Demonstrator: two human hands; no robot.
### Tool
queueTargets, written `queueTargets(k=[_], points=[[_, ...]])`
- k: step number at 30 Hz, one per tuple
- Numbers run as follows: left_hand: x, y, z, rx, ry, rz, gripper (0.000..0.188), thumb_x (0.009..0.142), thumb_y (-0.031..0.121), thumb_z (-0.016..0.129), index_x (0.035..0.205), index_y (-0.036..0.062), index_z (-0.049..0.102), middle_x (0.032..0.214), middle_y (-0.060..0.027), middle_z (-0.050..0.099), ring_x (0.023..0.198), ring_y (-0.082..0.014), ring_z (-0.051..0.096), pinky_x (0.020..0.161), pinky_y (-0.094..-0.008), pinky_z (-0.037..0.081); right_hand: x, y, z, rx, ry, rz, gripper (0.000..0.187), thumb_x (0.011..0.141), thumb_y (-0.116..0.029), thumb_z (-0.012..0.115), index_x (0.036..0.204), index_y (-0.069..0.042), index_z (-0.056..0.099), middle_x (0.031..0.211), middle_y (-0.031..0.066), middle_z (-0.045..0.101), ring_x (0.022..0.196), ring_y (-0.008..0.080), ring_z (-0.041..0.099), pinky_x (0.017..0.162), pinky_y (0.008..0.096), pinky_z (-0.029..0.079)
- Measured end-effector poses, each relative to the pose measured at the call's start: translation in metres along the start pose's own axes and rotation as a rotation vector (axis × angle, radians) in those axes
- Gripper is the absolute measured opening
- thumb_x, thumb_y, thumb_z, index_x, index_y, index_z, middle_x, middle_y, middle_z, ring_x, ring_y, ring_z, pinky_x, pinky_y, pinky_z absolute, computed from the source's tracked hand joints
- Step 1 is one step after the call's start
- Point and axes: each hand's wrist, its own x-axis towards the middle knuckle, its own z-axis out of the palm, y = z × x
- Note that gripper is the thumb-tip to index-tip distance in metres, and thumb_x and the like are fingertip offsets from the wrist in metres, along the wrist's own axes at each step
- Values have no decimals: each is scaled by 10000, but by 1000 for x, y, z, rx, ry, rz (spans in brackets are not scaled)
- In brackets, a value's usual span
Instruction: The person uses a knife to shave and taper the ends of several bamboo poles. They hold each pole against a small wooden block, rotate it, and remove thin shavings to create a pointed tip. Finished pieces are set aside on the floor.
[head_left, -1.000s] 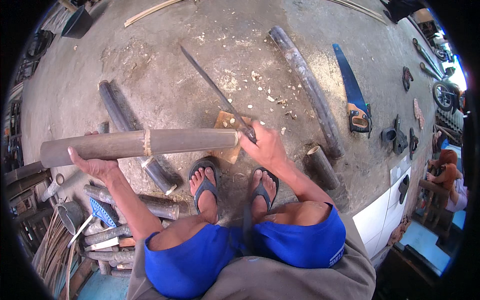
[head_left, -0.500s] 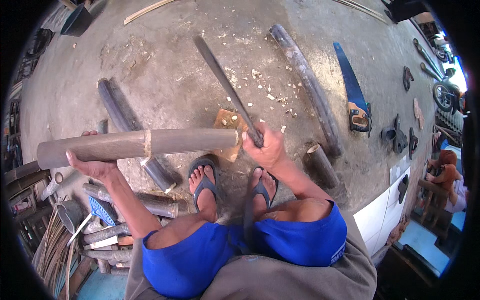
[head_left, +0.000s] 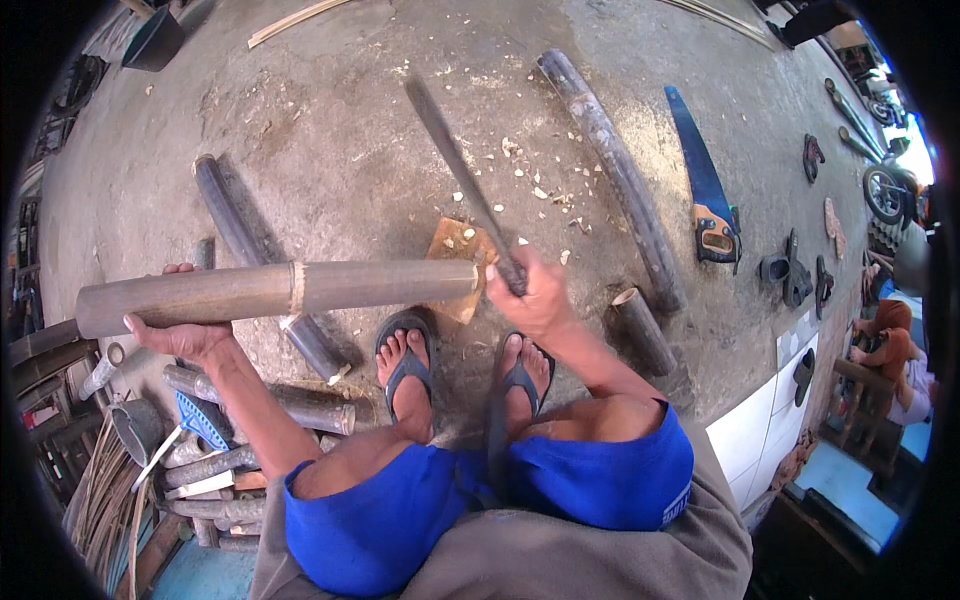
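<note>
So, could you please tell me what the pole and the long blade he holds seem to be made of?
The pole looks like bamboo: round, hollow-ended, brown-grey skin with a pale node ring. The long blade in the right hand appears to be dark, dull metal, flat and straight; its handle is hidden.

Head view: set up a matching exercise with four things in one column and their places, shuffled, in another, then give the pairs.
Things:
1. Bamboo pole
2. Machete
3. Handsaw
4. Wood block

Places:
A. raised in the right hand
B. flat on the floor, far right
C. level, gripped by the left hand
D. on the floor under the pole's right end

Pairs: 1-C, 2-A, 3-B, 4-D
</note>
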Motion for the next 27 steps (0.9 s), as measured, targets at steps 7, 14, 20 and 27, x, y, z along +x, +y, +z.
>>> queueTargets(k=[7,14,20,27], points=[[10,1,-26,-107,-176,30,797,778,739,639,1205,72,548,972,-186,606,879,-319,614,811,-451,535,10,65,35,-121,-199,174,410,885,-382,655,996,11,675,848,300,684,869,473,705,743,560,533],[4,-3,-15,-178,-232,26,878,757,762,657,1232,34,535,1029,-169,532,924,-291,553,856,-425,493,-5,70,53,-154,0,37,393,874,-377,652,941,10,663,793,269,684,764,444,703,700,547,541],[15,-5,-29,-252,-202,48,857,816,739,610,1277,24,510,1044,-159,520,920,-288,539,831,-421,498,7,47,41,-201,-80,-22,397,868,-389,630,905,6,649,775,300,666,754,517,664,697,591,539],[-1,-13,-18,-327,-217,-27,790,892,714,571,1284,28,525,1059,-130,559,936,-256,573,846,-403,513,-8,154,75,-250,-189,183,441,922,-403,607,1046,17,659,960,308,706,928,514,681,823,588,549]])
